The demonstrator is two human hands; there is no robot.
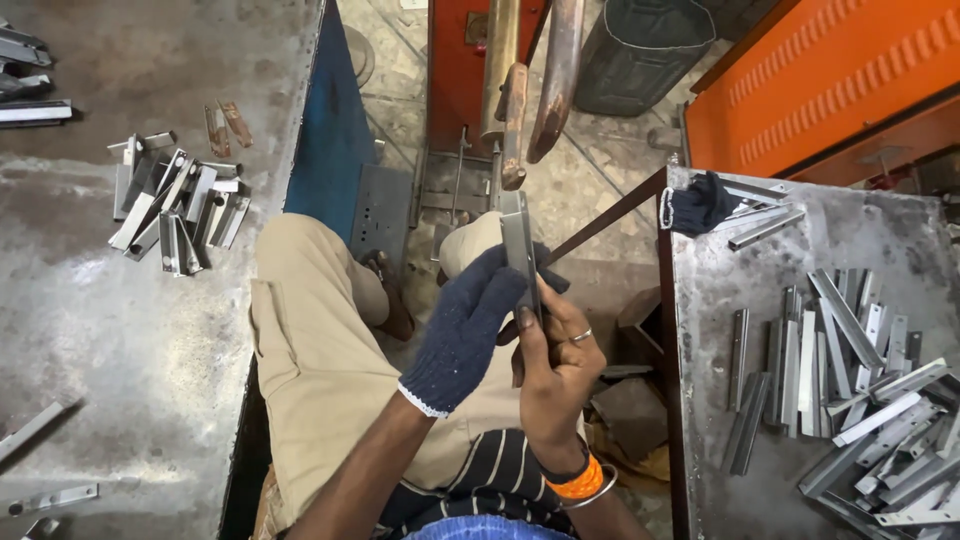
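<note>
Our gloved left hand point(470, 335) and bare right hand point(553, 375) close their fingers on one metal strip point(519, 245). More strips point(850, 400) lie on the right desk point(710, 300). A dark bin point(640, 50) stands beyond, contents unseen.

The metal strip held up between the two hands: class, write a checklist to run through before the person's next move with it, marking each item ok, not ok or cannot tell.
1. Metal strip gripped by both hands: ok.
2. Left hand gloved: ok, dark knit glove.
3. Right hand gloved: not ok, bare, with a ring.
4. Strip's top end close below the machine's rusty arm: ok; contact: cannot tell.
5. More loose strips on the right table: ok.
6. Spare glove at that table's corner: ok.
</note>
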